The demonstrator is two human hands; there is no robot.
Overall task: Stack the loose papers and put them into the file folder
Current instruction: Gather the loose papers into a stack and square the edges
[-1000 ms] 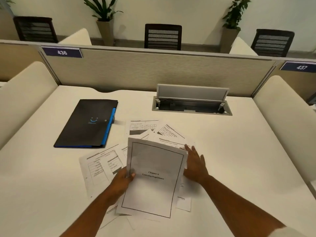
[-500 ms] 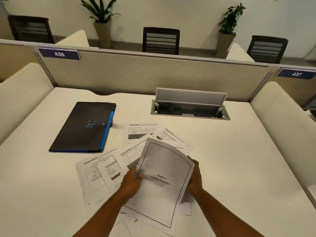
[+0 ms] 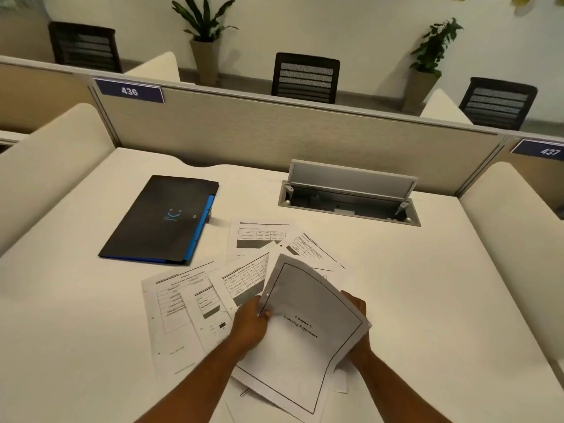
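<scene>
A bordered title sheet reading "Chapter 6 Learning Experience" is raised off the desk, bowed and tilted to the right. My left hand grips its left edge, thumb on top. My right hand holds the right edge from behind and is mostly hidden by the paper. Several loose printed sheets with tables lie fanned out under and beyond it. The black file folder with a blue edge lies closed to the far left of the papers.
The white desk has an open cable hatch at the back centre. A beige partition with number plates 436 and 437 closes the back. Padded side dividers flank the desk. Chairs and potted plants stand beyond.
My right hand has left the loose sheets and taken the title sheet's right edge. The sheet has lifted and turned clockwise, now bowed between both hands.
</scene>
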